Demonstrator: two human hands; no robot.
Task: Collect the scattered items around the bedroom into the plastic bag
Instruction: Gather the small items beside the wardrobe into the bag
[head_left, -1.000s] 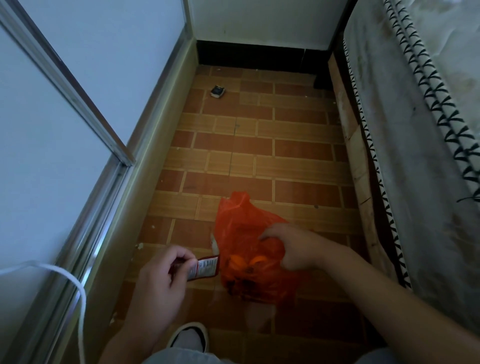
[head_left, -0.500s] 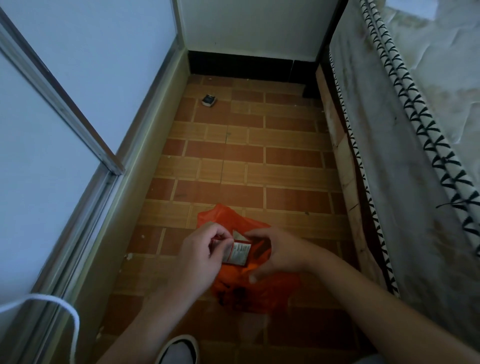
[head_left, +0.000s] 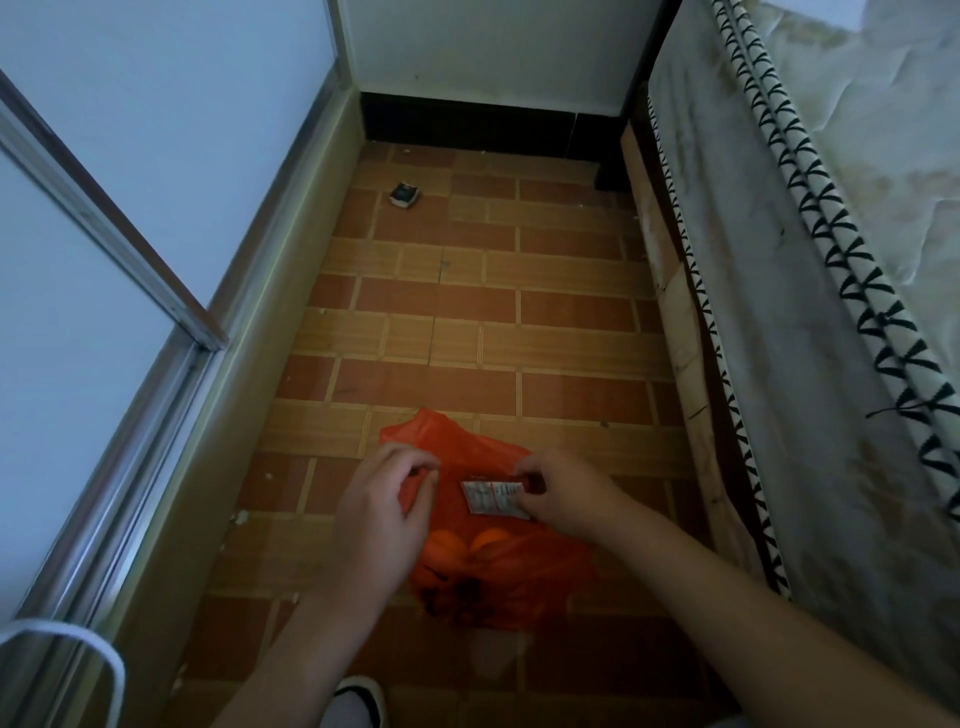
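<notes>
Small packet (head_left: 494, 499) seemingly inside plastic bag (head_left: 498, 577)

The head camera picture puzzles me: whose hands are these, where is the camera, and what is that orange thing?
No machine here: a person wears a camera on the head, looking down at their own two hands. They stand in a narrow strip of tiled floor between a glass sliding door on the left and a mattress on the right. The left hand and the right hand hold open an orange plastic bag. The right hand also pinches a small red-and-white packet over the bag's mouth. Farther off, a small dark item lies on the floor, not yet collected.
</notes>
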